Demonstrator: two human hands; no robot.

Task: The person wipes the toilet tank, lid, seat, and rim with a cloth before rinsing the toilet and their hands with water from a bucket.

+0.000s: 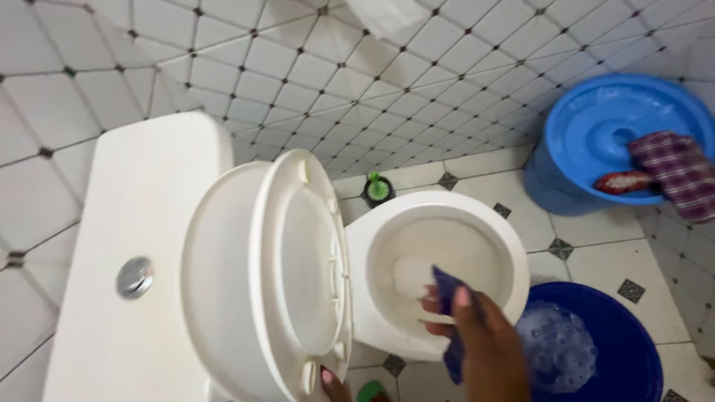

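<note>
My right hand (477, 327) is closed around a dark blue cloth (449, 298), fingers curled over its upper fold, with the rest of the cloth hanging down past the palm toward the near edge of the view. The cloth sits at the near rim of the white toilet bowl (514, 257), just above the inside wall, and some white foam or water shows at the bottom of the bowl. To wipe well from here I would judge it best to keep the cloth flat against the porcelain and follow the curve of the rim, not bunch it into a ball. My left hand (333, 385) shows only as fingertips at the near edge of the raised seat and lid (283, 268), seemingly touching it; whether it grips I cannot tell. Left of that is the white cistern (126, 223) with its chrome flush button (135, 277). To the right, near, stands a dark blue bucket (633, 335) of soapy water; farther right a lighter blue tub (596, 126) carries a checked cloth (674, 173).
</note>
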